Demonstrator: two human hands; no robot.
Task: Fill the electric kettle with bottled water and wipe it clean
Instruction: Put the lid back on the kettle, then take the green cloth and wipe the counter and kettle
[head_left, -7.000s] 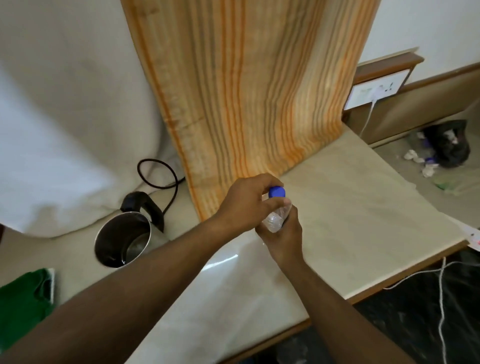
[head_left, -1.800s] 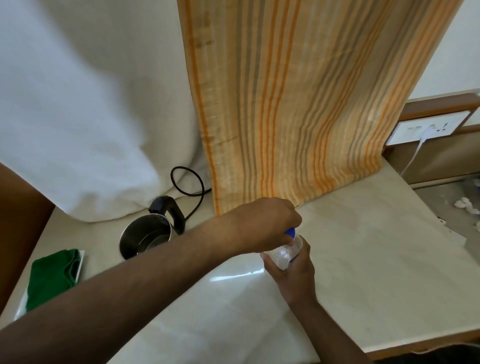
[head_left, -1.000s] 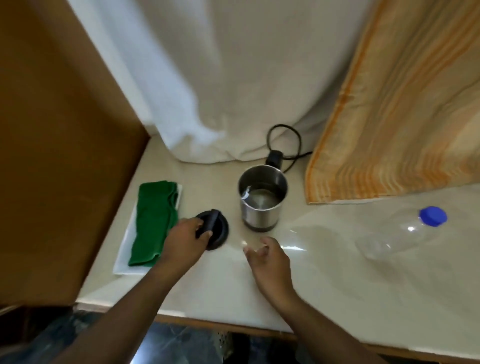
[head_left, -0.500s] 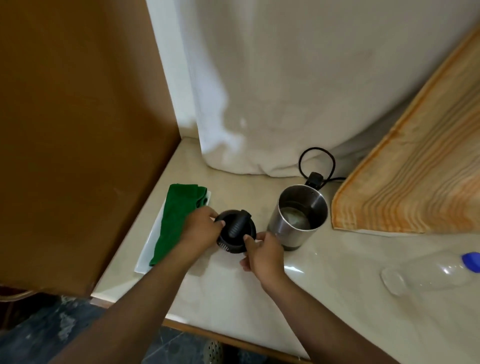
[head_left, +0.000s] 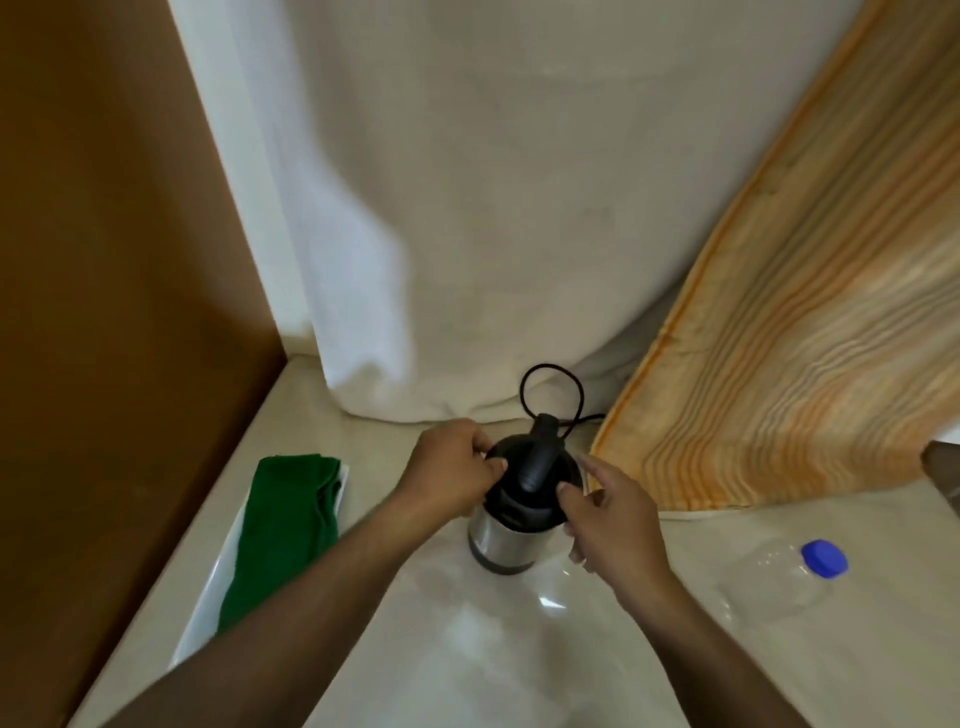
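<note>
Head view: at lower centre of the table (head_left: 519, 649), the lid (head_left: 530, 480) is pinched onto the kettle (head_left: 501, 540) by left hand (head_left: 452, 480) and right hand (head_left: 608, 519) (steel likely slippery, water-heavy; the handle seems the safest hold).

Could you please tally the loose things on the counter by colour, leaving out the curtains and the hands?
Black and steel: 1, the kettle with its lid on.
Green: 1, the cloth.
White: 1, the tray under the cloth.
Clear with a blue cap: 1, the bottle, lying down.
Total: 4.
</note>
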